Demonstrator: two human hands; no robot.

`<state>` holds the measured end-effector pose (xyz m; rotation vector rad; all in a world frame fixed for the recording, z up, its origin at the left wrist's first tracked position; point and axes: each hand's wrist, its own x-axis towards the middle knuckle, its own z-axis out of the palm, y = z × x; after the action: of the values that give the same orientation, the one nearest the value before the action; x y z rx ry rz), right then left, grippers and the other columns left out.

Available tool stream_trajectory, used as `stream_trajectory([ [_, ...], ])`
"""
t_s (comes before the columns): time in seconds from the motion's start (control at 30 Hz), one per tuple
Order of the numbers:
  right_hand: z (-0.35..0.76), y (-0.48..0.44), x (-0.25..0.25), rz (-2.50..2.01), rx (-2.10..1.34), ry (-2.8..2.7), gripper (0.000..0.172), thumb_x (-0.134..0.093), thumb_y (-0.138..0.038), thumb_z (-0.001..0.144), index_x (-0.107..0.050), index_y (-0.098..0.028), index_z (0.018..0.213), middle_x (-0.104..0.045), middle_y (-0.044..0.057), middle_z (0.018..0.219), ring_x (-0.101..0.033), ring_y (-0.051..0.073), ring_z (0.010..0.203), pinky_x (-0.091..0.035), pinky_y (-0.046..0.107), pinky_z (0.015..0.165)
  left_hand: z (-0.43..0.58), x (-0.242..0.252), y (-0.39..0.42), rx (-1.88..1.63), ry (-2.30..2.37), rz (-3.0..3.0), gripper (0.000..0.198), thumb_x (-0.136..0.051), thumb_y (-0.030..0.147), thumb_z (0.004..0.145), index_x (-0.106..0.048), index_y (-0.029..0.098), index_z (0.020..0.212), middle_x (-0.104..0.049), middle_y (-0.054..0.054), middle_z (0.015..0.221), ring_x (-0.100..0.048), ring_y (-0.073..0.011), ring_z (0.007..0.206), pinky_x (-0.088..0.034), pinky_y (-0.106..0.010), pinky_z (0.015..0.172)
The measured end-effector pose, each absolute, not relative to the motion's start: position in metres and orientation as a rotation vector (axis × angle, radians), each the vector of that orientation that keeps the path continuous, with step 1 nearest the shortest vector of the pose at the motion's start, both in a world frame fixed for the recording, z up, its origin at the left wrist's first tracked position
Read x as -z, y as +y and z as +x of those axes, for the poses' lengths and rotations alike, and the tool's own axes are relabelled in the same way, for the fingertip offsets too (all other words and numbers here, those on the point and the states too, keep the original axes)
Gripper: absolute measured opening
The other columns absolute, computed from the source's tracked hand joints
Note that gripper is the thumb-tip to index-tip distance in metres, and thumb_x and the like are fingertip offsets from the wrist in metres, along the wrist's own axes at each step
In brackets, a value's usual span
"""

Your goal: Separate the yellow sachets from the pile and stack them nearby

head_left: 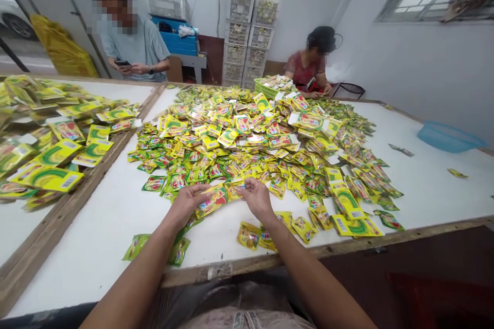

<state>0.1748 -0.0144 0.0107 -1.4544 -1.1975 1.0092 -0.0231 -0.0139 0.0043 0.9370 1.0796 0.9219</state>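
My left hand (190,202) is closed on a small yellow-green carton (213,201) with a red fruit print, its open end toward the right. Between thumb and fingers of my right hand (255,196) is a yellow candy packet (233,190), right at the carton's end; whether it is partly inside I cannot tell. Green packets (179,252) lie under and beside my left forearm. Close to my right wrist are several yellow packets (248,235). Just beyond both hands rises a big heap of green and yellow packets (216,167) with cartons (228,136) on top.
Another pile of cartons (57,157) lies left of a wooden divider (96,164). A green basket (266,90) stands behind the heap, a blue basin (450,136) at the right. Two people sit across the table, one holding a phone (122,64). Stacked crates (240,28) line the wall.
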Motion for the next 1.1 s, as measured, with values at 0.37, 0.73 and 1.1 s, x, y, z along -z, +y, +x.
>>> stream_trajectory([
  [0.37,0.161,-0.022,-0.010,-1.476,-0.941,-1.369,0.034,-0.064,-0.050,0.065,-0.051,-0.019,0.059,-0.043,-0.004,0.054,-0.040,0.011,0.053,-0.035,0.023,0.050,-0.016,-0.010,-0.015,-0.922,1.046,1.078,0.032,-0.077,0.039,0.058,-0.072,0.017,0.080,-0.072,-0.003,0.077,-0.062,-0.0159,0.067,-0.046,-0.026,0.066],
  [0.73,0.156,-0.030,-0.008,-1.524,-0.599,-1.521,0.016,-0.061,-0.036,0.076,-0.074,-0.025,0.075,-0.067,0.006,0.081,-0.051,0.025,0.096,-0.037,0.043,0.092,-0.009,-0.008,-0.013,-1.035,1.055,0.898,0.035,-0.081,0.036,0.051,-0.073,0.017,0.079,-0.073,-0.005,0.080,-0.064,-0.0176,0.071,-0.048,-0.028,0.071],
  [1.1,0.153,-0.028,-0.026,-1.277,-1.244,-1.550,0.027,-0.063,-0.046,0.074,-0.075,-0.023,0.082,-0.069,0.005,0.095,-0.049,0.026,0.116,-0.036,0.043,0.099,-0.014,-0.018,-0.015,-1.021,1.051,0.828,0.032,-0.081,0.036,0.051,-0.071,0.014,0.073,-0.071,-0.006,0.071,-0.063,-0.0181,0.065,-0.048,-0.029,0.065],
])
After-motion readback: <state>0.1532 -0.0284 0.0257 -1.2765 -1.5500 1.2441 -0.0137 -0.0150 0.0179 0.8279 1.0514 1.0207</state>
